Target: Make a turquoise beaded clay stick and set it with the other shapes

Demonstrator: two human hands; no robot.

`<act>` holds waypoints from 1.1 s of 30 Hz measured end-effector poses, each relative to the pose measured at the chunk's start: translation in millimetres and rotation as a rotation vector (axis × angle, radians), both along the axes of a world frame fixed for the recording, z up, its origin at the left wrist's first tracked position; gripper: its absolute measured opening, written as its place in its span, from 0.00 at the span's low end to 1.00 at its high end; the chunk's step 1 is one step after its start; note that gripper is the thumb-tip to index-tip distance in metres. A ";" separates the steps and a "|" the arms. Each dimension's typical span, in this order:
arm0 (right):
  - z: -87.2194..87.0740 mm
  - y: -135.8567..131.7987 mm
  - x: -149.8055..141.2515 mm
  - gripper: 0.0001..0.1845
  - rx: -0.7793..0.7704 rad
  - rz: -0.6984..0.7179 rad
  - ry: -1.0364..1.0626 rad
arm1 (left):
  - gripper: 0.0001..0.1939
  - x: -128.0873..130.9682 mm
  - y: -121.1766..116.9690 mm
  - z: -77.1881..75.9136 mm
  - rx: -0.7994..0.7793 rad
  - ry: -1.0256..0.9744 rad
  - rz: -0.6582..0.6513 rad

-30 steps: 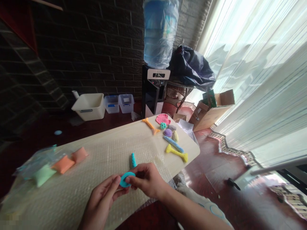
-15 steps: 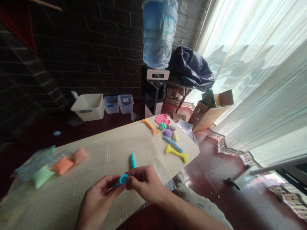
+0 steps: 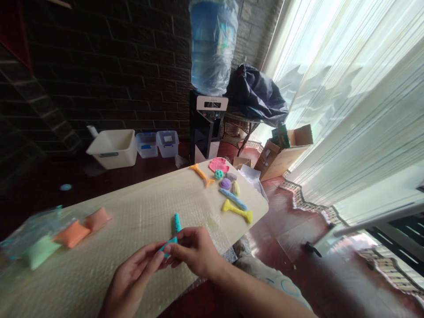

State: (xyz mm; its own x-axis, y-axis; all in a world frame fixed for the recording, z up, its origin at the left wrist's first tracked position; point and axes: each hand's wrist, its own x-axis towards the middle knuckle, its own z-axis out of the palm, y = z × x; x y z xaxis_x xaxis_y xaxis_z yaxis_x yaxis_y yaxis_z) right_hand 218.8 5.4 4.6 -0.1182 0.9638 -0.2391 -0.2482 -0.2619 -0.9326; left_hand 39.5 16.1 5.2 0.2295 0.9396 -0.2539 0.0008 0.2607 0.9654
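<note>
My left hand (image 3: 132,276) and my right hand (image 3: 192,251) meet over the near edge of a light wooden board (image 3: 139,207), both pinching a flat teal clay piece (image 3: 168,244) seen edge-on. Just beyond my fingers a small teal clay roll (image 3: 177,222) lies on the bubble wrap (image 3: 132,225) that covers the board. At the board's far right end lie finished clay shapes: a yellow bone (image 3: 237,210), a blue stick (image 3: 232,199), an orange bone (image 3: 200,174), a pink piece (image 3: 218,164) and several small balls.
Orange clay packs (image 3: 81,227) and a green pack (image 3: 39,251) sit at the board's left end. Behind stand a white bin (image 3: 112,148), two clear boxes (image 3: 158,143), a water dispenser (image 3: 207,115) and cardboard boxes (image 3: 281,152). Curtains fill the right side.
The teal ring faced the camera a second ago; it is now turned edge-on and pressed flatter between my fingers. The view has shifted slightly to the right.
</note>
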 end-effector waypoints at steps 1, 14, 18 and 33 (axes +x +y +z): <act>0.7 0.6 -0.2 0.37 -0.001 -0.003 -0.002 | 0.29 -0.4 0.4 0.5 -0.008 0.000 0.000; 0.9 -1.2 5.0 0.30 0.157 -0.041 -0.311 | 0.28 4.1 2.0 7.6 -0.008 0.004 0.054; 6.8 4.0 3.3 0.33 0.039 0.036 -0.224 | 0.21 2.1 0.1 4.5 0.093 0.005 -0.049; 4.2 -0.9 -50.9 0.29 0.025 -0.073 0.041 | 0.08 -3.3 -16.0 14.3 0.549 0.362 0.048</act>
State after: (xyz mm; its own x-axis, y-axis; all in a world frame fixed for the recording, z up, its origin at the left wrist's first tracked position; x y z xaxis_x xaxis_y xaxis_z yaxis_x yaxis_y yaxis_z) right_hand 167.9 4.5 8.7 -0.0569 0.9758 -0.2111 -0.3038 -0.2184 -0.9274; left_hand 36.3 0.1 19.5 0.1747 0.9616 0.2116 0.3515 -0.2616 0.8989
